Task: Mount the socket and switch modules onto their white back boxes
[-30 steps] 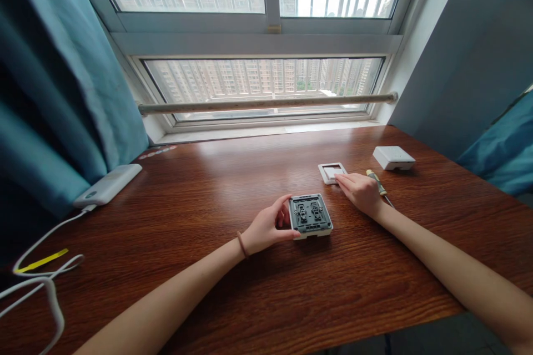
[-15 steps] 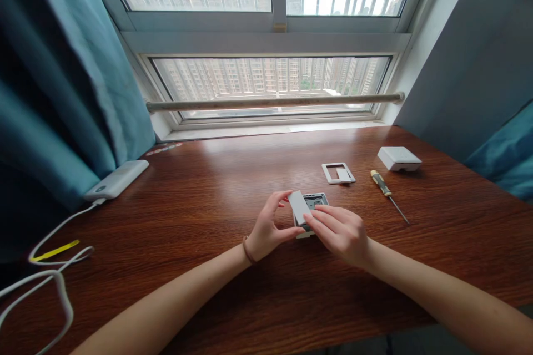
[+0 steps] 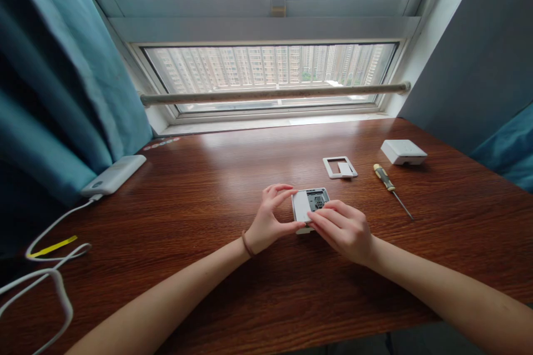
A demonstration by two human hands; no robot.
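Observation:
A wall switch lies on the table between my hands, its grey inner mechanism showing on the right half. Over its left half sits a white rocker plate, lined up with the frame. My left hand spans the switch from the left, fingertips at the far edge and thumb at the near edge. My right hand is closed, with fingertips at the lower right edge of the rocker plate; they partly hide the switch's near right corner.
Beyond the switch lie a white cover frame and a small white plate. To the right are a screwdriver and another white box-shaped unit. A white power bank with a cable and yellow strip occupies the left.
The rocker plate was tilted over the switch and now lies flat and straight on its left half. My right fingertips have shifted slightly. The view has tipped down a little.

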